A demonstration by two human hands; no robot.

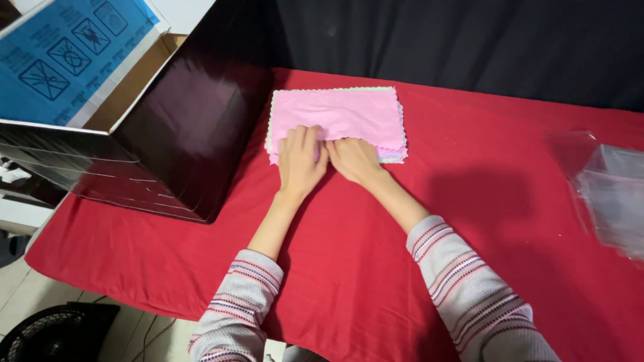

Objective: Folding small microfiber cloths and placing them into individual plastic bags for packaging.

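While both palms press flat, left hand [300,161] and right hand [353,159] rest side by side on the pink cloth stack [342,117], fingers extended, gripping nothing. Stack lies on red desk [469,174], beside dark box [194,127].

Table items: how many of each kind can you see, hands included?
Hands: 2, left hand and right hand, both on the cloths
Stack of cloths: 1, pink on top
Open dark box: 1
Pile of clear plastic bags: 1
Total: 5
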